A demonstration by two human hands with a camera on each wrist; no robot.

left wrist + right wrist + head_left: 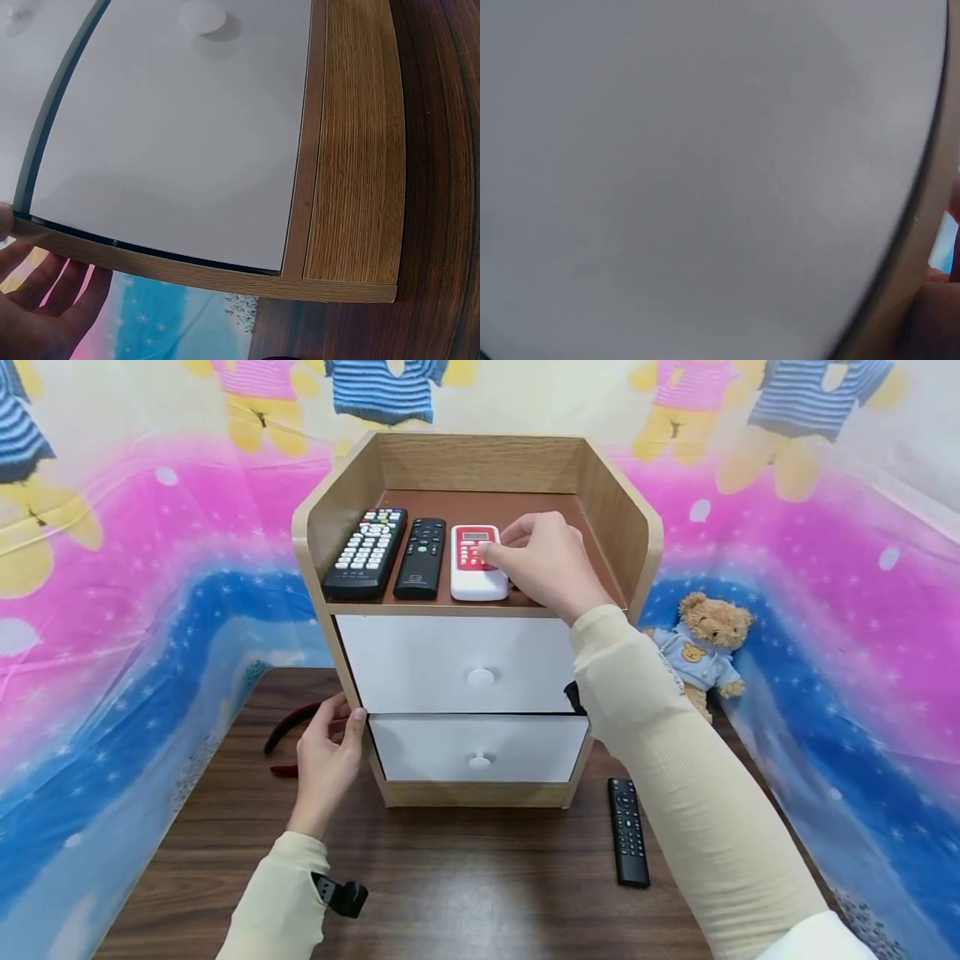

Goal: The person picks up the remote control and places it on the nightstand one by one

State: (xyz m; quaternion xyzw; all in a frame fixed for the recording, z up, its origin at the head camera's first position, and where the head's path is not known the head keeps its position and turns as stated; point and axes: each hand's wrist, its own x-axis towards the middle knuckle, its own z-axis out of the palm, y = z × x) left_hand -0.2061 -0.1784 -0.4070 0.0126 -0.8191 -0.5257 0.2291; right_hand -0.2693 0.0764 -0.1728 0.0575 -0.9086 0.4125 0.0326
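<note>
On the brown top shelf of a small wooden cabinet point(480, 795) lies a white remote control with a red keypad point(477, 585) and a small display. My right hand point(551, 560) pinches this remote at its right side, the thumb over its face; the other fingertips are partly hidden. Left of it lie a slim black remote point(422, 560) and a larger black remote with white buttons point(367, 553). Low on the cabinet's left side, my left hand point(330, 760) holds the edge, thumb in front and fingers point(64, 289) along the side panel. The right wrist view is mostly filled by a white drawer front point(705, 180).
Two white drawers with round knobs point(480, 677) face me, both shut. Another black remote point(628, 832) lies on the dark wooden table point(465, 885), right of the cabinet. A teddy bear point(705, 647) sits behind my right arm. Dark red curved handles point(288, 727) show behind my left hand.
</note>
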